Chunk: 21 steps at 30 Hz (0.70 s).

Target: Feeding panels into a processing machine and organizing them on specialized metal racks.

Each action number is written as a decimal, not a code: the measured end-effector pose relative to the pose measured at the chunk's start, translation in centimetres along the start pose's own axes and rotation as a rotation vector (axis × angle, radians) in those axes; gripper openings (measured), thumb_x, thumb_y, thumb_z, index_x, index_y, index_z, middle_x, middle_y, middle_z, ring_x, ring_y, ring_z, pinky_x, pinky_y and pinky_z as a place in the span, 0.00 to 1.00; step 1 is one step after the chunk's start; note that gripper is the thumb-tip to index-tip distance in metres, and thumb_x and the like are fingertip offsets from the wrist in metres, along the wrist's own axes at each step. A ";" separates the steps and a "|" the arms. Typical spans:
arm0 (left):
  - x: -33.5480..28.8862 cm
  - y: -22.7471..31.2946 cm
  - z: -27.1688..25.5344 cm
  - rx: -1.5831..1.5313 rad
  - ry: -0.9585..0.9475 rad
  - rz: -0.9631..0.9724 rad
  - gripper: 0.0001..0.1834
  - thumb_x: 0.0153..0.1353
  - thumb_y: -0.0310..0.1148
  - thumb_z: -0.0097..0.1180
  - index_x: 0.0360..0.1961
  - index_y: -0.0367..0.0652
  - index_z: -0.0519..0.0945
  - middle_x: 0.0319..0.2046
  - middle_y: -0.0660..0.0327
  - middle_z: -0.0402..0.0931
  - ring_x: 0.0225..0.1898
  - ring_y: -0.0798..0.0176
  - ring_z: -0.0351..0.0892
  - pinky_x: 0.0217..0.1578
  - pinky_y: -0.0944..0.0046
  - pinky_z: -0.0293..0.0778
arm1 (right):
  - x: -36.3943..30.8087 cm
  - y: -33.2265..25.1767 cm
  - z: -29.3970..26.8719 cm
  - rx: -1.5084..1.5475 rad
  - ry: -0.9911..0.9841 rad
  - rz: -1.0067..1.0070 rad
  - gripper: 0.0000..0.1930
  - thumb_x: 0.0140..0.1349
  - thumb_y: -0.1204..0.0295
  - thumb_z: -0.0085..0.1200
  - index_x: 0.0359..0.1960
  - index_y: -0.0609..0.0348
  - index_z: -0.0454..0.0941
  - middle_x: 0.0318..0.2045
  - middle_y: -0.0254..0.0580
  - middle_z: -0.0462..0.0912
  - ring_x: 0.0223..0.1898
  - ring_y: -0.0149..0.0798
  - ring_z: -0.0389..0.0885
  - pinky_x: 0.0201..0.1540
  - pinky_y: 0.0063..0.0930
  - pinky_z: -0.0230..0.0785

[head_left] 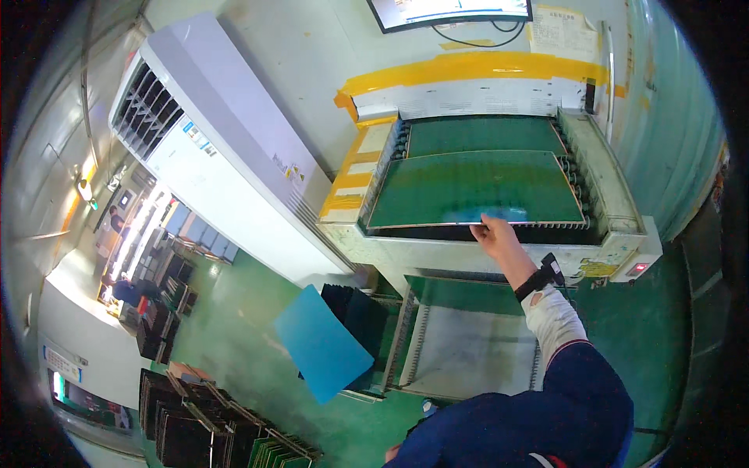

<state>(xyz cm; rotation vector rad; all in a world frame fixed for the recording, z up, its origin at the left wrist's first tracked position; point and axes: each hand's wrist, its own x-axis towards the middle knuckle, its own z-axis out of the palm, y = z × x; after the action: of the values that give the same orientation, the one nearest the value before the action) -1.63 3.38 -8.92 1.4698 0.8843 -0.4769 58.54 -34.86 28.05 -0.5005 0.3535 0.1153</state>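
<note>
My right hand is closed on the near edge of a green circuit board panel, with the fingertips at its rim. The panel slopes over the roller bed of a pale machine, its near edge above the front opening. Behind it, a second green panel lies flat on the rollers, partly covered by the first. At the lower edge only a sliver of my left hand shows beside the navy sleeve; its fingers are hidden.
Below the machine stands a slotted rack. Beside it, a blue sheet leans on dark boards. More racks of boards stand at lower left. A white air conditioner flanks the machine; a monitor hangs above.
</note>
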 end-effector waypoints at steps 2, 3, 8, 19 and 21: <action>-0.1 -0.2 -0.1 -0.007 0.000 0.003 0.17 0.54 0.34 0.55 0.43 0.33 0.77 0.38 0.57 0.79 0.38 0.65 0.76 0.40 0.68 0.71 | -0.3 0.3 0.4 0.015 -0.019 0.020 0.04 0.58 0.77 0.51 0.31 0.62 0.68 0.32 0.44 0.73 0.32 0.41 0.74 0.40 0.37 0.76; -0.1 -0.4 -0.1 -0.010 -0.001 0.005 0.17 0.54 0.34 0.55 0.43 0.33 0.77 0.37 0.57 0.79 0.38 0.65 0.76 0.40 0.68 0.71 | -0.8 0.6 0.4 0.014 0.020 0.016 0.04 0.58 0.77 0.51 0.31 0.62 0.68 0.32 0.44 0.73 0.32 0.41 0.74 0.40 0.37 0.75; -0.1 -1.0 -0.1 -0.029 -0.014 0.019 0.18 0.54 0.34 0.55 0.43 0.33 0.78 0.37 0.57 0.79 0.38 0.65 0.76 0.40 0.68 0.72 | -3.0 0.9 -2.3 -0.030 0.054 -0.010 0.04 0.58 0.77 0.51 0.32 0.62 0.68 0.32 0.44 0.73 0.32 0.42 0.74 0.41 0.39 0.74; 1.0 -3.6 -1.0 -0.003 0.063 -0.052 0.19 0.53 0.34 0.55 0.43 0.32 0.77 0.36 0.57 0.79 0.36 0.65 0.76 0.38 0.67 0.72 | -6.5 0.1 -5.0 -0.299 0.043 0.211 0.17 0.58 0.58 0.54 0.38 0.60 0.70 0.34 0.47 0.78 0.33 0.40 0.78 0.32 0.32 0.73; 0.7 -2.9 -0.7 0.025 0.057 -0.066 0.19 0.53 0.34 0.56 0.43 0.32 0.77 0.36 0.57 0.79 0.36 0.65 0.76 0.38 0.66 0.72 | -6.3 0.3 -5.6 -0.297 0.034 0.194 0.18 0.58 0.58 0.53 0.37 0.61 0.70 0.33 0.46 0.78 0.32 0.40 0.78 0.32 0.32 0.73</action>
<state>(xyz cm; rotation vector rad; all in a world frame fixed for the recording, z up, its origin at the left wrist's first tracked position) -3.57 4.00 -11.24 1.4871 0.9780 -0.4987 50.87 -37.52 25.61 -0.7621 0.4202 0.3511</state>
